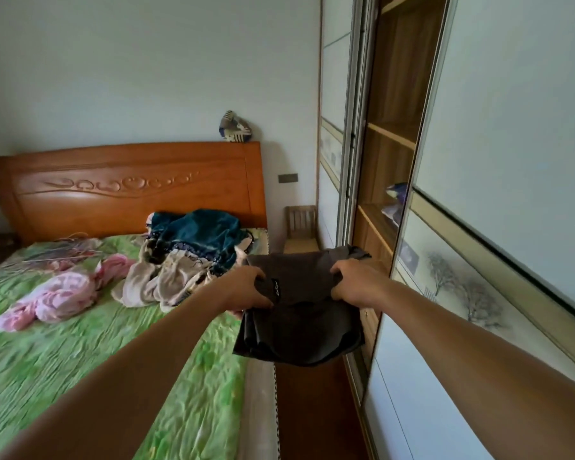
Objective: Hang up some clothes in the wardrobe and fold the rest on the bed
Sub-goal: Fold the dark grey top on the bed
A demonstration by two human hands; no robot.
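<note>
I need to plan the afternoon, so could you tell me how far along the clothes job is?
No hung clothes show in the open wardrobe. In hand: the left hand and right hand grip a folded dark garment between bed and wardrobe. Left: the pink clothes, the beige and teal heap and the hangers lie unsorted on the bed.

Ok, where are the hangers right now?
In the head view the hangers lie at the far left of the bed, near the headboard, just behind the pink garment.
</note>
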